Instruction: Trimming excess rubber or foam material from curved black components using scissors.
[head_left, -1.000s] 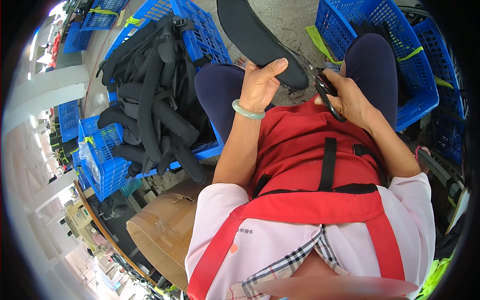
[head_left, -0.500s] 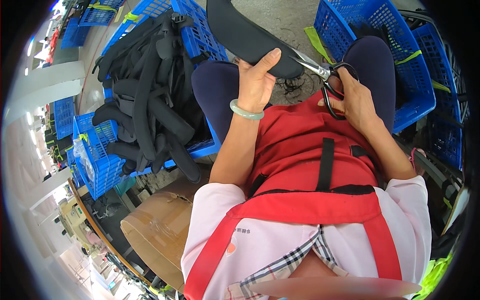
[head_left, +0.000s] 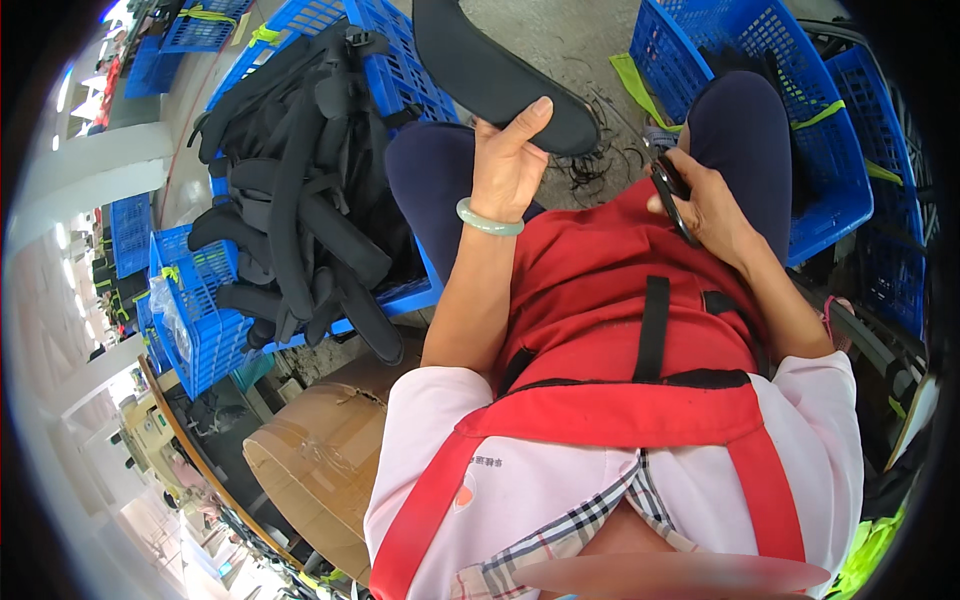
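Note:
A curved black padded strap [head_left: 497, 72] is in my left hand [head_left: 507, 168], with the thumb on top near its rounded lower end. The strap reaches up past the top edge of the view. My right hand [head_left: 715, 205] is closed round the black handles of a pair of scissors [head_left: 674, 196], to the right of the strap and apart from it. The scissors are turned nearly edge-on, so their blades hardly show. Black thread scraps [head_left: 592, 178] lie on the floor under the strap's end.
A blue crate [head_left: 408, 75] at left is heaped with similar black straps [head_left: 300, 190]. Another blue crate [head_left: 830, 190] stands beyond my right knee, with dark pieces inside. A cardboard box [head_left: 315, 450] sits by my left elbow. Smaller blue crates [head_left: 205, 330] are farther left.
The scissors have come away from the strap's end and turned edge-on, their blades no longer spread beside it. My left hand and the strap have barely moved.

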